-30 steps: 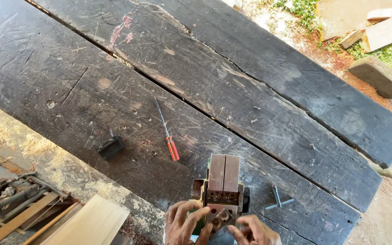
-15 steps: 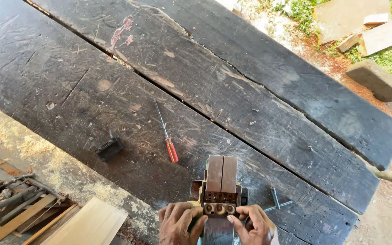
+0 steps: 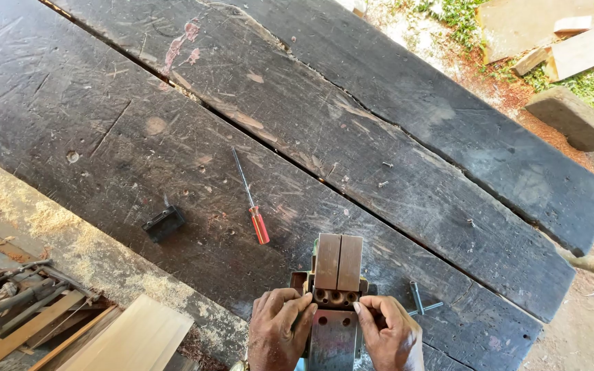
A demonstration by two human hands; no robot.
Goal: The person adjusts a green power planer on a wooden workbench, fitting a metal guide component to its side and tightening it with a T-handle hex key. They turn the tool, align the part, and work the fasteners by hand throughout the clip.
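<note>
At the six o'clock edge of the view, both hands grip a rusty metal tool body with a flat steel plate (image 3: 333, 336), which rests on the dark, weathered wooden plank table (image 3: 393, 158). The left hand (image 3: 280, 330) is closed on the tool's left side, its fingers curled in toward a row of three round holes; the right hand (image 3: 390, 333) is closed on the right side, thumb tip just beside those same holes. Two brown rectangular wooden blocks (image 3: 338, 262) stand side by side, touching each other, on the tool's far end at twelve o'clock from the hands. A screwdriver with a red handle and thin steel shaft (image 3: 251, 200) lies near, at eleven o'clock from the blocks. A small black block-shaped part (image 3: 164, 223) lies at nine o'clock from the screwdriver handle. A grey metal hex key (image 3: 419, 302) lies just beside the right hand at two o'clock.
</note>
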